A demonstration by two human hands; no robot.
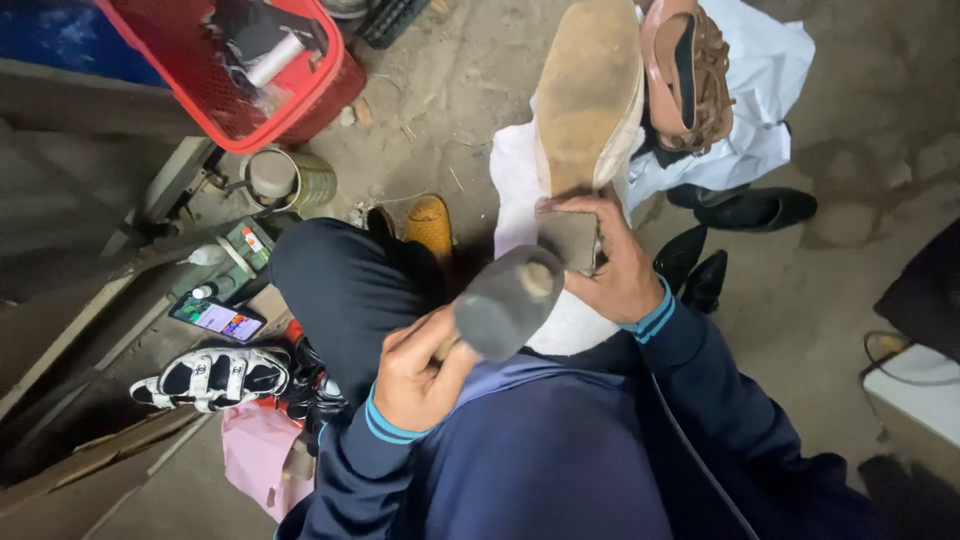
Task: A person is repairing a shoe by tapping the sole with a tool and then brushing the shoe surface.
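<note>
My right hand (612, 268) grips the heel end of an upturned shoe with a worn tan sole (585, 90); the sole faces me and points away. My left hand (420, 372) is closed around the handle of a hammer whose round grey head (505, 300) hangs just left of the shoe's heel, close to my right fingers. Both sleeves are dark blue with light blue cuffs. A white cloth (770, 70) lies under and behind the shoe, over my lap and the floor.
A brown strappy sandal (690, 75) lies beside the shoe. Black shoes (755, 208) are on the concrete floor at right. At left: red basket (250, 70), tin can (290, 178), phone (218, 318), black-and-white sandal (215, 378), pink bag (260, 455). A yellow shoe (430, 225) sits by my knee.
</note>
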